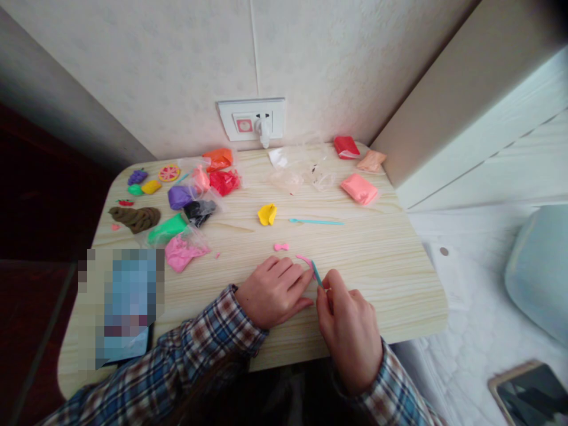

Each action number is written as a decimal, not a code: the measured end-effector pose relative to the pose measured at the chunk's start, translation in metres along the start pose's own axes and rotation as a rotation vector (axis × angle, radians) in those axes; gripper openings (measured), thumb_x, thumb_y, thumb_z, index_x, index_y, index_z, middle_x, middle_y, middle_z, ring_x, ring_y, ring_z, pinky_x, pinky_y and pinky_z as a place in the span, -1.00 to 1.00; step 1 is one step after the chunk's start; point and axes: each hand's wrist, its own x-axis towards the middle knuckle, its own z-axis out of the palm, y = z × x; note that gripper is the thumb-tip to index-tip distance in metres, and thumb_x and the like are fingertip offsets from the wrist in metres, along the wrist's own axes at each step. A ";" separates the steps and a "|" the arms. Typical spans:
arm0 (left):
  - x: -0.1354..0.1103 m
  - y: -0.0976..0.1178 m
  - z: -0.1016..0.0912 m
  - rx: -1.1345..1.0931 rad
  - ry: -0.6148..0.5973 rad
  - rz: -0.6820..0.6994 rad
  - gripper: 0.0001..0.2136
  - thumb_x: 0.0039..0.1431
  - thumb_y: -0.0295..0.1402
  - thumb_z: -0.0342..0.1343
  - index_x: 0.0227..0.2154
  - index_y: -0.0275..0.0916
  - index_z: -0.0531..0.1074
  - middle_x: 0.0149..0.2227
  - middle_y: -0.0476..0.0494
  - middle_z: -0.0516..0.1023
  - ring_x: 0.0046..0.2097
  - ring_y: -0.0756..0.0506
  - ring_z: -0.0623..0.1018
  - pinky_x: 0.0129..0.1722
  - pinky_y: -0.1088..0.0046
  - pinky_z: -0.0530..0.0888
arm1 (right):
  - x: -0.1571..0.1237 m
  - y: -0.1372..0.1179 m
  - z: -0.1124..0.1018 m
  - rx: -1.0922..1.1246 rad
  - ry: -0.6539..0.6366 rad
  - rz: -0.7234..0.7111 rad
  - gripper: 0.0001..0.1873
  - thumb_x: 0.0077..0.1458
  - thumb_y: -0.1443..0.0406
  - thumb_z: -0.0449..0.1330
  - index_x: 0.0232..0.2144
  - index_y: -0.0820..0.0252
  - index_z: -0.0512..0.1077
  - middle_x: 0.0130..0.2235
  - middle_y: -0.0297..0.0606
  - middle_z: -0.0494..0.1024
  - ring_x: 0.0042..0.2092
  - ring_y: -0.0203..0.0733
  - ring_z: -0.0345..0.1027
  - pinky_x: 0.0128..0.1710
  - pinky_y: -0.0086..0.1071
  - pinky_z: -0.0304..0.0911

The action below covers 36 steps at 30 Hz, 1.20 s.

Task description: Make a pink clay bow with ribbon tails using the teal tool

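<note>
My right hand (pixel 351 331) pinches a blue clay tool (pixel 316 274), its tip down against a thin pink clay strip (pixel 304 258) on the table. My left hand (pixel 276 290) lies palm down with fingers stretched out, the fingertips at the strip's near end and partly covering it. Just beyond the left hand is a small pink clay bow (pixel 281 247). Farther back sit a yellow clay piece (pixel 267 215), cupped like petals, and a second light-blue tool (pixel 316 222) lying flat.
Bagged clay in several colours, such as a pink bag (pixel 184 251) and a green bag (pixel 167 229), lies at the left. Small clay fruits and a brown twisted lump (pixel 135 219) are beside them. A blurred-out screen (pixel 128 296) stands front left; salmon clay (pixel 359 189) lies at right.
</note>
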 end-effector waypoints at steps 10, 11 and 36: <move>0.000 0.000 0.000 0.030 0.014 0.002 -0.63 0.28 -0.19 -0.11 -0.12 -0.41 0.41 -0.36 -0.19 0.49 -0.32 -0.11 0.43 -0.32 0.32 0.36 | -0.002 0.001 0.004 -0.011 0.013 0.009 -0.79 0.08 0.44 -0.11 -0.47 0.21 0.28 -0.74 -0.40 0.29 -0.68 -0.26 0.20 -0.57 -0.39 -0.12; 0.000 0.000 0.000 0.028 0.009 0.003 -0.62 0.28 -0.19 -0.12 -0.11 -0.41 0.41 -0.36 -0.19 0.48 -0.32 -0.11 0.43 -0.32 0.32 0.36 | -0.002 0.003 0.004 0.001 0.020 0.009 -0.79 0.09 0.43 -0.11 -0.48 0.21 0.28 -0.74 -0.40 0.29 -0.69 -0.26 0.21 -0.57 -0.40 -0.10; -0.001 0.000 0.001 0.001 -0.014 0.009 -0.66 0.27 -0.21 -0.08 -0.05 -0.32 0.38 -0.37 -0.14 0.47 -0.33 -0.08 0.42 -0.32 0.34 0.36 | -0.006 0.032 -0.001 0.343 -0.119 0.180 -0.86 0.11 0.26 -0.05 -0.49 0.10 0.13 -0.70 -0.45 0.29 -0.66 -0.30 0.18 -0.63 -0.48 0.01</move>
